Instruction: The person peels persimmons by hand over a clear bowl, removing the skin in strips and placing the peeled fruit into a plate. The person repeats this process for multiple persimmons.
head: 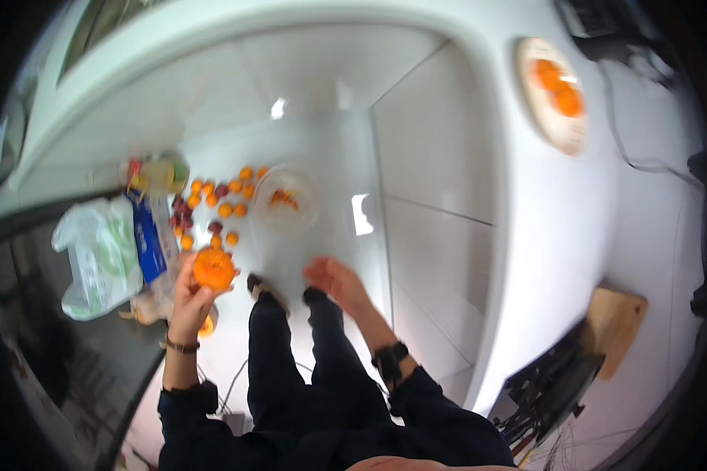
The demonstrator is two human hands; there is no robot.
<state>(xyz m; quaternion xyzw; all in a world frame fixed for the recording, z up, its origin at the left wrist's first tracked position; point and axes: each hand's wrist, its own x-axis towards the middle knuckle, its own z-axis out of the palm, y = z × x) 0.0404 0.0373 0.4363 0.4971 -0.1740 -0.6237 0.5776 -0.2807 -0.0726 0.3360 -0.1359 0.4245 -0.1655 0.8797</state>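
Note:
My left hand (pixel 190 292) holds up a round, slightly flattened orange fruit (pixel 214 269), its dimpled end facing me. To the right, my right hand (pixel 336 284) is in the air with nothing in it, its fingers blurred. Beyond my left hand, several small orange fruits (pixel 225 210) and dark red fruits (pixel 215 228) lie scattered on the pale floor. Beside them stands a round translucent bowl (pixel 306 206) with orange-brown bits (pixel 284 199) at its bottom. Partly behind my left wrist lies another orange-yellow piece (pixel 206 325).
A white plastic bag (pixel 97 253), a blue package (pixel 145 238) and a bottle of yellowish liquid (pixel 160 176) sit at left. On the white counter (pixel 542 235) at right is an oval plate (pixel 545 120) holding orange fruits (pixel 567 101). A wooden board (pixel 615 329) stands lower right.

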